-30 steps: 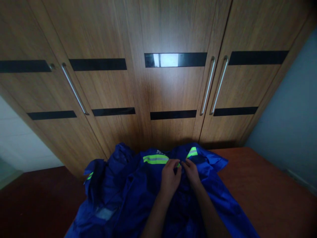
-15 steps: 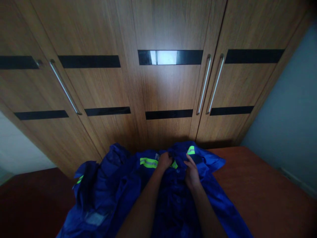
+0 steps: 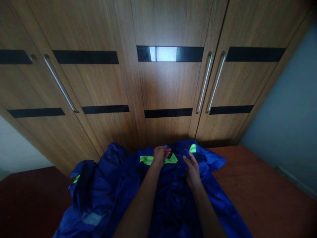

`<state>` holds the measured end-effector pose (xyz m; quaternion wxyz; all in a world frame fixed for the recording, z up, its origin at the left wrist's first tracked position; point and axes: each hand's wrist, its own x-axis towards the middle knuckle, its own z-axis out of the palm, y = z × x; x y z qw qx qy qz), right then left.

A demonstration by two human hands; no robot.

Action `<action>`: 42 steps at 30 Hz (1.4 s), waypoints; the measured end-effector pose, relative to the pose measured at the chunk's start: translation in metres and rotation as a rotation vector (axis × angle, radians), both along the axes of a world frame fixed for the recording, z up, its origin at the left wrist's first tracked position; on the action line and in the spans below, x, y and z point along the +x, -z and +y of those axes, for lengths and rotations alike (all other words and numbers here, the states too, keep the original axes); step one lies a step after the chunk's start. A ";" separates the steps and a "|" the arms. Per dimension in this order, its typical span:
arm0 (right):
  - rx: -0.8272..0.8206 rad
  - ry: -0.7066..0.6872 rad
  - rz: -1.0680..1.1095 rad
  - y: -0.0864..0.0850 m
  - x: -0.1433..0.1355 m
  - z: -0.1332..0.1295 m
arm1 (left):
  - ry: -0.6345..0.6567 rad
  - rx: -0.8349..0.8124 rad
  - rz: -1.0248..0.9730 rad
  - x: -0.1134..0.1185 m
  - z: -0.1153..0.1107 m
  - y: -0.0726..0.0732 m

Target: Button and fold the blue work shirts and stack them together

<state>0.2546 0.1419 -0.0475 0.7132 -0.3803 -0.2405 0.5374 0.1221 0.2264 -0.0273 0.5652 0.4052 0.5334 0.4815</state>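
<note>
While the jacket (image 3: 177, 201) lies on the red surface (image 3: 262, 186), the right hand (image 3: 193, 168) is at its front, thumb and fingers parted; the left hand (image 3: 160, 154) curls its fingers by the green strip (image 3: 172, 159), grip unclear. Rightward, the surface extends toward the wall (image 3: 284, 112); behind stands the wardrobe (image 3: 168, 86).

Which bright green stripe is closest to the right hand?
The rightmost stripe in the picture, just beyond the right hand; the middle stripe and leftmost stripe lie farther away.
</note>
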 end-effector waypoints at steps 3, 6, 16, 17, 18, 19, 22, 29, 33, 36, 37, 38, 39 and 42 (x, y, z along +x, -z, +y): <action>-0.046 0.048 -0.030 0.003 -0.001 0.002 | -0.096 0.062 -0.098 -0.004 -0.005 -0.014; -0.082 0.125 -0.079 0.006 -0.003 0.003 | -0.180 0.182 -0.137 0.006 -0.018 -0.020; 0.022 0.246 -0.393 0.003 -0.007 0.002 | -0.054 0.482 0.218 0.029 -0.058 -0.011; 0.033 0.223 -0.423 0.002 -0.008 0.001 | -0.048 0.496 0.264 0.027 -0.061 -0.012; 0.046 0.200 -0.451 0.000 -0.008 0.000 | -0.044 0.506 0.306 0.024 -0.063 -0.013; 0.059 0.177 -0.481 0.000 -0.009 0.000 | -0.043 0.515 0.342 0.022 -0.066 -0.015; 0.092 0.120 -0.569 0.001 -0.012 -0.001 | -0.052 0.529 0.423 0.015 -0.071 -0.017; 0.149 0.044 -0.737 0.011 -0.016 0.000 | -0.089 0.508 0.469 0.005 -0.073 -0.010; 0.159 0.033 -0.797 0.010 -0.017 -0.002 | -0.125 0.495 0.477 0.003 -0.074 -0.006; 0.171 -0.001 -0.857 0.009 -0.017 -0.004 | -0.146 0.490 0.488 0.001 -0.075 -0.004; 0.175 -0.015 -0.881 0.009 -0.018 -0.005 | -0.144 0.492 0.493 0.001 -0.075 -0.004; 0.177 -0.031 -0.904 0.009 -0.018 -0.006 | -0.138 0.496 0.497 0.001 -0.075 -0.004; 0.174 -0.043 -0.924 0.009 -0.019 -0.006 | -0.131 0.501 0.502 0.000 -0.075 -0.004; 0.153 -0.040 -0.966 0.010 -0.020 -0.006 | -0.114 0.511 0.515 0.001 -0.076 -0.004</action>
